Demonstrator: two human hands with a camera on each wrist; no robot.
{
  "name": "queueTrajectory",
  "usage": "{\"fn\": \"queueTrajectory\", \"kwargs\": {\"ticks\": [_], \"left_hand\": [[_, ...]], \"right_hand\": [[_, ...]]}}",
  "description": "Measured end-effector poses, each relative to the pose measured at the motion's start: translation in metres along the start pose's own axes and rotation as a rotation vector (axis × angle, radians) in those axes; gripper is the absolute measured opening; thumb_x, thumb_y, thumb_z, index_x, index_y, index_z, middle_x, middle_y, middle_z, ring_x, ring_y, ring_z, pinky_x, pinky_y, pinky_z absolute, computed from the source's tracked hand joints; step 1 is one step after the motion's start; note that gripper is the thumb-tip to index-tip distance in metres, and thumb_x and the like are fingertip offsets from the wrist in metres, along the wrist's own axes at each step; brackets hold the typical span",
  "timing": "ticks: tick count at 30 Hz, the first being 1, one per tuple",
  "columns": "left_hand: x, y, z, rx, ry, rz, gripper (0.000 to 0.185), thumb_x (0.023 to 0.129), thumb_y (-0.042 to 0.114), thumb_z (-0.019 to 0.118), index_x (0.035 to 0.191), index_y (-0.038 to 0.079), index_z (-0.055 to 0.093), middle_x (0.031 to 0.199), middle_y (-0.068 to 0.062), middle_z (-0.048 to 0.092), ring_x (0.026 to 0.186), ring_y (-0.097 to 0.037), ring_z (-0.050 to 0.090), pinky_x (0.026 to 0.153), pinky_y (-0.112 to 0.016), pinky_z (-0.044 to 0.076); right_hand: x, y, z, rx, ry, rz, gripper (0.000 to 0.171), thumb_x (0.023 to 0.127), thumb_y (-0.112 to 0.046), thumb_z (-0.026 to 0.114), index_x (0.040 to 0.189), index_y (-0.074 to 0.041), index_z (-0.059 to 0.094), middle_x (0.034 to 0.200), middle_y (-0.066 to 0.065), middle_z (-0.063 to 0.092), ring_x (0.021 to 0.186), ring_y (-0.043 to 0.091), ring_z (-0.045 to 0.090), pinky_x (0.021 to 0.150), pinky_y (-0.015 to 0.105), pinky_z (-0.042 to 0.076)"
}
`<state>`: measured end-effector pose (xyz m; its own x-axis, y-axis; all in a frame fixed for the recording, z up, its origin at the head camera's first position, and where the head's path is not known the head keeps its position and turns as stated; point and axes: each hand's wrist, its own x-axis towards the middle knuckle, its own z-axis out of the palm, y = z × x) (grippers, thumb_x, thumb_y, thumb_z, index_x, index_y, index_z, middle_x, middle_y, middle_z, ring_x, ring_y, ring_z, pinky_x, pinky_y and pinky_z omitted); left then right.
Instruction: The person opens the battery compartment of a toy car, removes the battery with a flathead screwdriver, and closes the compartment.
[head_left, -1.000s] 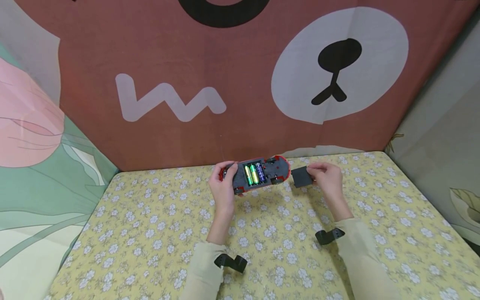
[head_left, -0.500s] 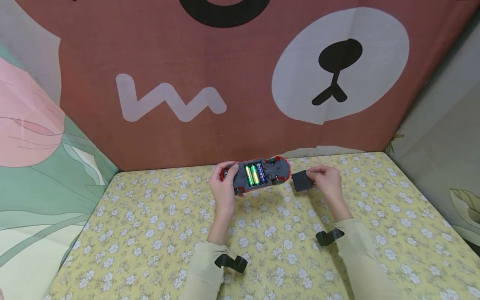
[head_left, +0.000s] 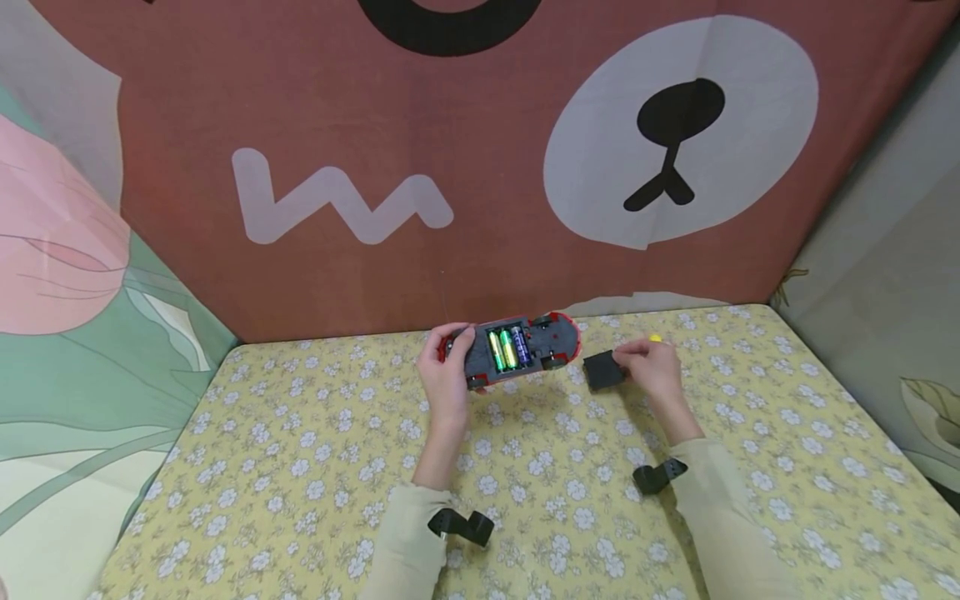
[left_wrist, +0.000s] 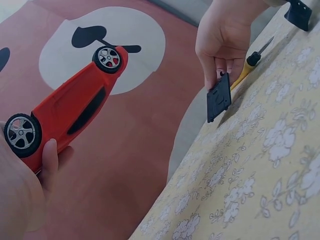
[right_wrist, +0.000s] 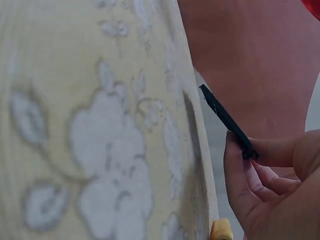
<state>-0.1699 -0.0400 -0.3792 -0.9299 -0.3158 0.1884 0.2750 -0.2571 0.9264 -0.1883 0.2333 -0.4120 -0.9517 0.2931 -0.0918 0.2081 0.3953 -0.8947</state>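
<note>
My left hand (head_left: 445,367) grips the rear end of a red toy car (head_left: 562,337), turned underside up above the table. Its dark base has an uncovered battery compartment with two green-and-gold batteries (head_left: 504,349) and a dark blue battery (head_left: 521,347) lying in it. To the right, my right hand (head_left: 654,369) pinches a black square battery cover (head_left: 603,371) by one edge, apart from the car. In the left wrist view, the car's red side (left_wrist: 70,105) and two wheels show, and a screwdriver (left_wrist: 250,65) with a yellow handle lies behind the right hand.
A table (head_left: 315,467) under a yellow floral cloth spans the space below both hands. Behind it hangs a reddish-brown cloth (head_left: 337,275) with a bear's face. In the head view only a yellow bit of the screwdriver (head_left: 656,338) shows past the right hand.
My right hand has moved slightly down with the battery cover, and the cover's tilt has changed. The yellow bit behind that hand has come into sight. The left hand and car stay nearly still.
</note>
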Motion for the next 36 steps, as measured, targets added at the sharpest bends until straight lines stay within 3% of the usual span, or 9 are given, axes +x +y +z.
{"fn": "queueTrajectory", "kwargs": {"ticks": [4, 10, 16, 19, 25, 36], "left_hand": [[0.0009, -0.0005, -0.0002, -0.007, 0.002, 0.004, 0.020, 0.095, 0.015, 0.071, 0.106, -0.001, 0.072, 0.105, -0.007, 0.069, 0.085, -0.018, 0.061, 0.062, -0.027, 0.055], [0.0007, -0.0013, -0.0002, 0.004, -0.003, 0.014, 0.019, 0.095, 0.014, 0.071, 0.106, -0.002, 0.072, 0.104, -0.006, 0.069, 0.084, -0.018, 0.062, 0.063, -0.026, 0.055], [-0.0002, -0.0007, -0.0001, 0.018, -0.006, 0.013, 0.019, 0.096, 0.016, 0.071, 0.107, 0.000, 0.073, 0.104, -0.007, 0.069, 0.083, -0.018, 0.062, 0.062, -0.026, 0.055], [-0.0001, -0.0005, 0.0002, 0.029, -0.003, 0.014, 0.020, 0.096, 0.016, 0.071, 0.107, 0.000, 0.073, 0.103, -0.007, 0.069, 0.082, -0.017, 0.062, 0.059, -0.026, 0.055], [0.0000, -0.0007, 0.0003, 0.045, -0.007, 0.016, 0.021, 0.096, 0.017, 0.071, 0.107, -0.001, 0.072, 0.101, -0.007, 0.068, 0.078, -0.018, 0.062, 0.046, -0.027, 0.052], [0.0001, -0.0015, -0.0004, 0.029, -0.012, 0.006, 0.022, 0.096, 0.018, 0.072, 0.107, -0.001, 0.072, 0.097, -0.007, 0.068, 0.071, -0.017, 0.062, 0.037, -0.027, 0.046]], "right_hand": [[0.0017, 0.0035, 0.0004, -0.001, -0.011, 0.019, 0.027, 0.103, -0.010, 0.063, 0.121, 0.010, 0.068, 0.121, 0.026, 0.063, 0.082, 0.020, 0.067, 0.065, 0.024, 0.057], [0.0046, 0.0077, 0.0010, -0.004, -0.027, 0.034, 0.028, 0.101, -0.009, 0.063, 0.121, 0.011, 0.067, 0.120, 0.029, 0.063, 0.084, 0.024, 0.068, 0.063, 0.024, 0.057], [0.0046, 0.0083, 0.0003, -0.065, -0.057, 0.033, 0.034, 0.099, -0.008, 0.065, 0.127, 0.012, 0.065, 0.131, 0.033, 0.059, 0.100, 0.038, 0.068, 0.069, 0.030, 0.058], [0.0046, 0.0083, -0.0004, -0.128, -0.075, 0.005, 0.034, 0.098, -0.007, 0.066, 0.126, 0.012, 0.065, 0.128, 0.033, 0.060, 0.093, 0.037, 0.067, 0.068, 0.033, 0.057], [0.0046, 0.0071, -0.0026, -0.279, -0.102, -0.050, 0.029, 0.097, -0.004, 0.066, 0.121, 0.013, 0.066, 0.105, 0.027, 0.067, 0.078, 0.029, 0.065, 0.065, 0.038, 0.053], [0.0024, -0.0002, -0.0025, -0.439, -0.154, -0.088, 0.026, 0.095, -0.002, 0.070, 0.116, 0.013, 0.066, 0.107, 0.030, 0.068, 0.093, 0.041, 0.066, 0.073, 0.047, 0.056]]}}
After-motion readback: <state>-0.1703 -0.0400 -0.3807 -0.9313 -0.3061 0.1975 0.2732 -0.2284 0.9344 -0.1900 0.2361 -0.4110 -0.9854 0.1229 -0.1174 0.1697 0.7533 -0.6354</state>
